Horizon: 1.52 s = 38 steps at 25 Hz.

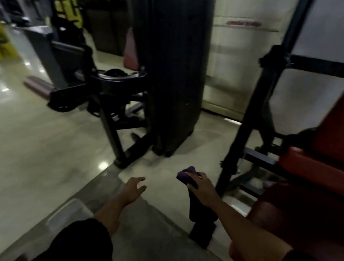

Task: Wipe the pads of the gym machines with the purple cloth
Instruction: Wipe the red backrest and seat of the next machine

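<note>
- Head view, my right hand (201, 185): fingers closed around the cloth (186, 173), held over the floor (33, 146) at 6 o'clock.
- My left hand (133, 187): spread, holding nothing, just left of the cloth.
- Red pads (336, 120): 4 o'clock, apart from the cloth.
- Black machine (167, 68): 12 o'clock.

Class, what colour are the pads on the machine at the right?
Red pads, seen in the head view.

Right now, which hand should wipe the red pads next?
The right hand, probably. It already grips the purple cloth, and the red pads sit on its side, close by. The left hand is open, holds nothing, and hangs over the floor farther from them.
</note>
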Each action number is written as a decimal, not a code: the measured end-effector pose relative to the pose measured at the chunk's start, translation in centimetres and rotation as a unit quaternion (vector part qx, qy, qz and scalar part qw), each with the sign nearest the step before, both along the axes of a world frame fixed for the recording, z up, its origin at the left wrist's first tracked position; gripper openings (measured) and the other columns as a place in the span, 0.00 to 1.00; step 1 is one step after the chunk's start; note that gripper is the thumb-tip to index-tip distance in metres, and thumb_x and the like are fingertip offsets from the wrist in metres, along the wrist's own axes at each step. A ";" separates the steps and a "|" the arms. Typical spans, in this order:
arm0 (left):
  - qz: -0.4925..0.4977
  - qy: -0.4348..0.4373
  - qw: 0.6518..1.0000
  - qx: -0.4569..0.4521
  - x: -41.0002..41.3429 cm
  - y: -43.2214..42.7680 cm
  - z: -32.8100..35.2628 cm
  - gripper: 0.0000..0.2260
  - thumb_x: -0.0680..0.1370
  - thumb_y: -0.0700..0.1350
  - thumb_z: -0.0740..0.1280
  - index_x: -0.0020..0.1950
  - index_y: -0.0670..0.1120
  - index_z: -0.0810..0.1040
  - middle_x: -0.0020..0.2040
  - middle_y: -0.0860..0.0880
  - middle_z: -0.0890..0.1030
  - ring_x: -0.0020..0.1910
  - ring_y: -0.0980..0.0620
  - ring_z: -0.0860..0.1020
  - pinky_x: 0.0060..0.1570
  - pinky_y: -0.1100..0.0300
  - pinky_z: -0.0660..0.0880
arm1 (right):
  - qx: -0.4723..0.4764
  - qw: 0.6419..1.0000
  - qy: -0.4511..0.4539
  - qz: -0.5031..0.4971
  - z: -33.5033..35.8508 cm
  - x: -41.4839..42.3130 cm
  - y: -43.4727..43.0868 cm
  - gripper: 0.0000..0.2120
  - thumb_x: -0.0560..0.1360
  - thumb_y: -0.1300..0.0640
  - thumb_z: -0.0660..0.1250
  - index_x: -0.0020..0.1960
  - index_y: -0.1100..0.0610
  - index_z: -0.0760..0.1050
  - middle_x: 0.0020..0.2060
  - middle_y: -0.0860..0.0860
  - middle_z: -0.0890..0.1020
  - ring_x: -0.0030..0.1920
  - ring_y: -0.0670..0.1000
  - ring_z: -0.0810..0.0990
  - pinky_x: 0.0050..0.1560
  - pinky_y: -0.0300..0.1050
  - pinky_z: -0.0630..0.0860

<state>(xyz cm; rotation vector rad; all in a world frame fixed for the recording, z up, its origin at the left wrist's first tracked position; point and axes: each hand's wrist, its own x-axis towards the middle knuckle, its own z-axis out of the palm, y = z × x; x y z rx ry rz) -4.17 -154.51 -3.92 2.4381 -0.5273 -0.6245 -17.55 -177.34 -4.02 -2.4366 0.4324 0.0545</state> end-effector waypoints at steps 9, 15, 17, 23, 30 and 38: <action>0.180 0.022 0.981 0.070 -0.6 32.0 -1.4 0.21 0.79 0.43 0.60 0.72 0.42 0.63 0.73 0.41 0.64 0.71 0.44 0.65 0.67 0.56 0.61 | -0.013 0.983 0.003 0.185 -2.3 11.6 25.2 0.22 0.78 0.52 0.61 0.71 0.48 0.63 0.65 0.58 0.67 0.62 0.60 0.71 0.61 0.48 0.69; 0.332 0.034 0.939 0.085 -2.8 51.1 -0.5 0.20 0.79 0.44 0.60 0.71 0.43 0.64 0.71 0.40 0.66 0.69 0.43 0.67 0.67 0.52 0.64 | 0.016 0.944 0.035 0.327 -2.8 18.1 43.5 0.22 0.77 0.53 0.62 0.70 0.48 0.65 0.66 0.60 0.67 0.65 0.60 0.68 0.63 0.45 0.65; 0.383 0.044 0.919 0.083 -2.8 56.4 -0.7 0.21 0.79 0.45 0.60 0.71 0.44 0.64 0.72 0.39 0.64 0.70 0.41 0.66 0.68 0.51 0.64 | -0.002 0.923 0.032 0.383 -2.9 20.8 48.9 0.22 0.77 0.51 0.62 0.70 0.46 0.64 0.65 0.59 0.68 0.65 0.60 0.68 0.64 0.47 0.66; 0.495 0.068 0.863 0.068 0.5 68.7 -1.5 0.21 0.78 0.46 0.63 0.70 0.44 0.66 0.71 0.38 0.66 0.68 0.41 0.67 0.66 0.52 0.66 | -0.011 0.869 0.036 0.493 -4.6 30.9 63.3 0.23 0.77 0.51 0.62 0.71 0.45 0.63 0.67 0.58 0.66 0.64 0.59 0.69 0.65 0.47 0.66; 0.543 0.127 0.828 0.057 13.4 79.0 -2.4 0.21 0.78 0.46 0.63 0.70 0.45 0.66 0.69 0.40 0.68 0.65 0.42 0.71 0.61 0.53 0.69 | 0.004 0.842 0.058 0.537 -5.5 46.9 76.1 0.22 0.78 0.51 0.61 0.71 0.45 0.63 0.66 0.58 0.66 0.64 0.59 0.70 0.64 0.47 0.66; 0.538 0.095 0.837 0.030 35.3 88.5 -2.9 0.20 0.78 0.46 0.63 0.69 0.45 0.68 0.68 0.40 0.69 0.66 0.43 0.70 0.62 0.56 0.67 | 0.001 0.869 0.068 0.490 -6.8 67.6 83.3 0.23 0.77 0.51 0.62 0.71 0.47 0.63 0.67 0.57 0.66 0.65 0.58 0.70 0.64 0.45 0.65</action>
